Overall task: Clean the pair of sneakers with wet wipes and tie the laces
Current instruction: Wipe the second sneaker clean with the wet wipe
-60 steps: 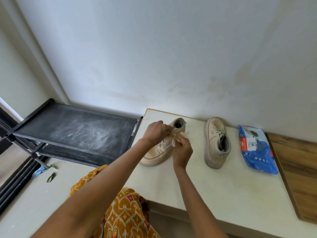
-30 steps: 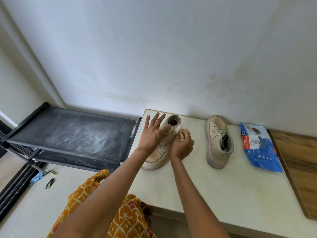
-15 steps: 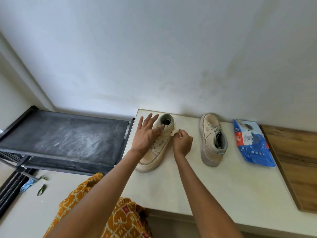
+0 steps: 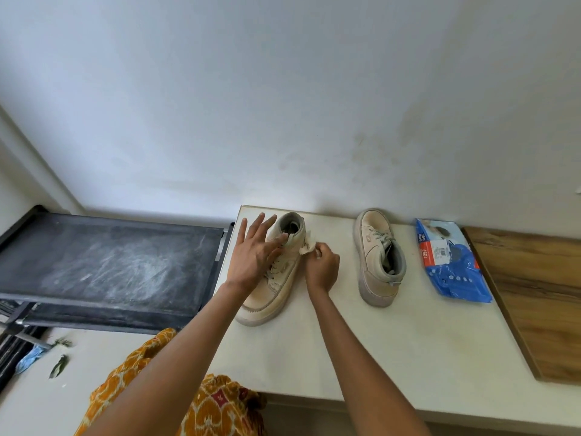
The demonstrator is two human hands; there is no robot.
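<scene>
Now two sneakers point(image 4: 273, 269) point(image 4: 379, 256), one wipe point(image 4: 309, 246), one blue pack point(image 4: 449, 262), two hands point(image 4: 256, 254) point(image 4: 322, 265).

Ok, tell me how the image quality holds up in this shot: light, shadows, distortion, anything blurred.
Head view: soft, even daylight with no harsh glare; only faint shadows under the sneaker being wiped and the other sneaker. Wide-angle distortion bends the wall corner and the black rack at left. The left hand, right hand and wet wipe are fairly sharp; the wipes pack label print is too small to read.

L hand point(image 4: 254, 256) steadying sneaker point(image 4: 273, 278), R hand point(image 4: 322, 267) pinching wipe point(image 4: 308, 247)
</scene>
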